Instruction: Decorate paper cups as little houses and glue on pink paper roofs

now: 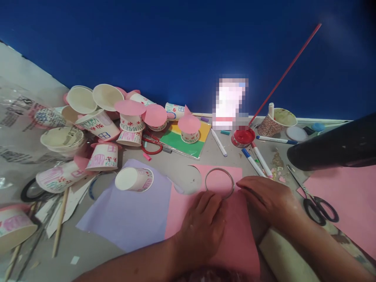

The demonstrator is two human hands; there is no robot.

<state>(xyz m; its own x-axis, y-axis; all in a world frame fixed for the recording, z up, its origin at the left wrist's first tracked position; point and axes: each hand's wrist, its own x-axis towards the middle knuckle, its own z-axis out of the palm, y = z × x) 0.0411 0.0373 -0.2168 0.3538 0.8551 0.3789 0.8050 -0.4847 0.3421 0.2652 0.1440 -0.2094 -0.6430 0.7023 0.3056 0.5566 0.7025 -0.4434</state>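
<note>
blue wall (147, 47) backs the counter (88, 250). center, left hand (202, 227) meets a ring (219, 169) from below; right hand (273, 199) flanks it, both grips unclear.

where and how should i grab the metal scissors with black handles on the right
Probably by the black loop handles, approached from the near side by the right hand: they form the near end, while the slim metal blades point away.

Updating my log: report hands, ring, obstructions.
Left hand at near rim of metal ring, right hand beside it. Ring on pink paper. Paper cup on purple paper, apart from ring.
</note>
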